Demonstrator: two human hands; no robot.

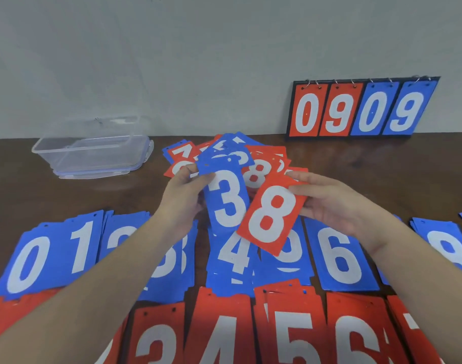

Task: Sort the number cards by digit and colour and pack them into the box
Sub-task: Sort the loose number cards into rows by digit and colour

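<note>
My left hand (184, 195) pinches a blue 3 card (226, 198) by its upper left edge, above the table's middle. My right hand (332, 203) holds a red 8 card (273, 214) by its upper right edge; this card overlaps the blue 3. Behind both lies a mixed heap of red and blue cards (253, 158). In front, a row of blue piles runs from 0 (27, 264) through 4 (232, 256) and 6 (339, 258) to 8 (448, 248). Nearer me lie red piles, among them 4 (219, 342) and 5 (295, 337). The clear plastic box (53, 151) stands at the back left.
The box's lid (98, 174) lies under it. A black flip scoreboard (361, 109) showing 0 9 0 9 leans against the grey wall at the back right. Bare brown table (382, 169) shows on the right between the heap and the piles.
</note>
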